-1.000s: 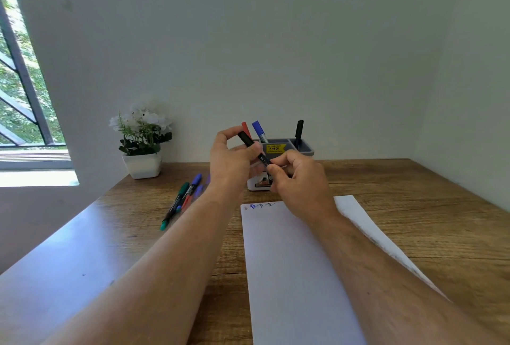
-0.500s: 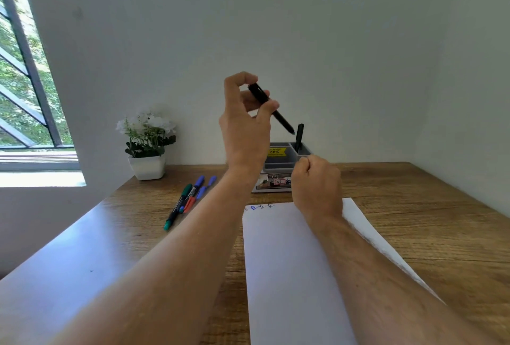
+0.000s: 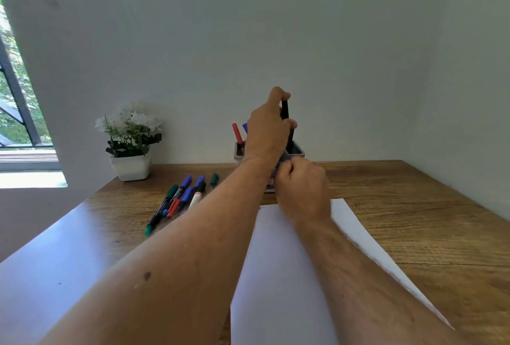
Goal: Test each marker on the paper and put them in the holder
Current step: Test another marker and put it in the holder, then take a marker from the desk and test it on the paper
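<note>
The left hand [image 3: 266, 132] grips a black marker [image 3: 284, 109] between thumb and fingers, holding it upright directly above the right-hand compartment of the grey holder [image 3: 297, 149]. Whether the marker's lower end has entered the compartment cannot be determined, as the hand hides it. The right hand [image 3: 302, 187] is clenched in front of the holder at its 6 o'clock side; whether it encloses anything cannot be told. A red marker [image 3: 236, 133] and a blue marker [image 3: 245, 128] stand tilted in the left-hand compartment. The paper [image 3: 278, 275] lies on the worktop [image 3: 414, 220] below the right forearm. A group of loose markers [image 3: 182, 198] lies on the worktop at 9 o'clock from the paper's far edge. A potted plant [image 3: 129, 140] stands at 9 o'clock from the holder, against the wall.
</note>
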Demonstrator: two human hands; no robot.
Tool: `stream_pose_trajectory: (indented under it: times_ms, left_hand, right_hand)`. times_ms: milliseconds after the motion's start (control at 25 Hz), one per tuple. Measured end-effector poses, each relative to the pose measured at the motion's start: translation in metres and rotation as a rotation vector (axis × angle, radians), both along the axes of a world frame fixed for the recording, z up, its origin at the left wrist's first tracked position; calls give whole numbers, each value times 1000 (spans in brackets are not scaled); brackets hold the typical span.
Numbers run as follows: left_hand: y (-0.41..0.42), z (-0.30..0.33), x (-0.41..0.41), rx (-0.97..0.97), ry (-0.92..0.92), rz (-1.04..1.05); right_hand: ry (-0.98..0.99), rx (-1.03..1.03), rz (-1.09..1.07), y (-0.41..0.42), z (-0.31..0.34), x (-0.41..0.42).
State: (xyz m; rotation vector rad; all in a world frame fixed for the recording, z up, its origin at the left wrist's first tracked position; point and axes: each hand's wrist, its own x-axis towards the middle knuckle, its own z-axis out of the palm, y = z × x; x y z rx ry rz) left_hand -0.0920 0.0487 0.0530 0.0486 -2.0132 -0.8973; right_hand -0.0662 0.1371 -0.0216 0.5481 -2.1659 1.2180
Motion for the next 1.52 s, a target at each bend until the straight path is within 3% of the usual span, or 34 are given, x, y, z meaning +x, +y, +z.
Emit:
stream_pose_trajectory:
  times_ms: [320, 560, 720, 880, 1120, 1520]
  left_hand:
    - [-2, -1, -7, -126, -292, 169]
    - [-30, 23, 25, 3, -321, 354]
    - [-58, 27, 59, 0, -518, 450]
    - [-77, -3, 87, -142, -730, 609]
    - [-80, -46, 92, -205, -756, 704]
    - [-74, -58, 93, -280, -856, 749]
  right_hand:
    - [-41, 20, 20, -2, 0, -2]
    - [-39, 49, 14, -3, 0, 0]
    - [-59, 61, 44, -4, 1, 3]
    - [-68, 89, 56, -4, 3, 5]
    - [-57, 123, 82, -4, 3, 9]
    - [-55, 111, 129, -6, 3, 8]
